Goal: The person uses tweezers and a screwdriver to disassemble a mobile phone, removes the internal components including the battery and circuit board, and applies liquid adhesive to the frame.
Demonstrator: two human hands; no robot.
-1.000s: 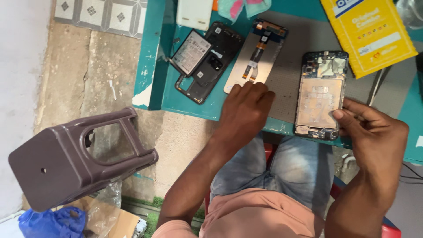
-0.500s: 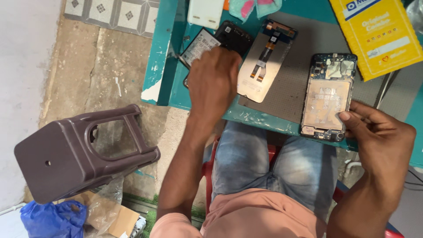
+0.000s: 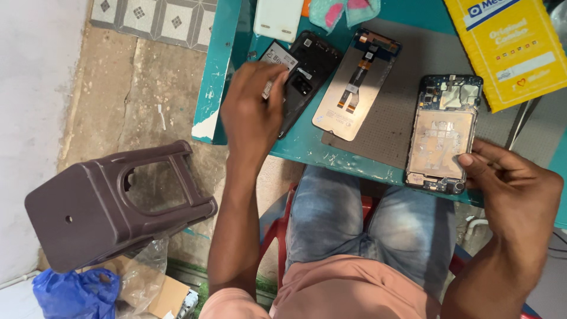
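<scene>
My left hand (image 3: 251, 112) is at the left end of the teal table, its fingers closed over the near end of a grey battery (image 3: 277, 58) that lies on a black phone back housing (image 3: 310, 65). My right hand (image 3: 511, 186) holds the right edge of an opened phone frame (image 3: 443, 133) with its thumb on the side; the frame lies flat near the table's front edge. A detached display panel (image 3: 354, 85) with its flex cable lies face down between the two hands.
A grey work mat (image 3: 396, 118) covers the teal table (image 3: 221, 71). A yellow box (image 3: 511, 47) sits at the far right, a white phone cover (image 3: 277, 18) and a teal cloth (image 3: 345, 12) at the back. A brown plastic stool (image 3: 112, 207) lies on the floor at left.
My left hand has moved from the table's front middle leftward and away onto the battery and black housing. My right hand has stayed at the phone frame's edge.
</scene>
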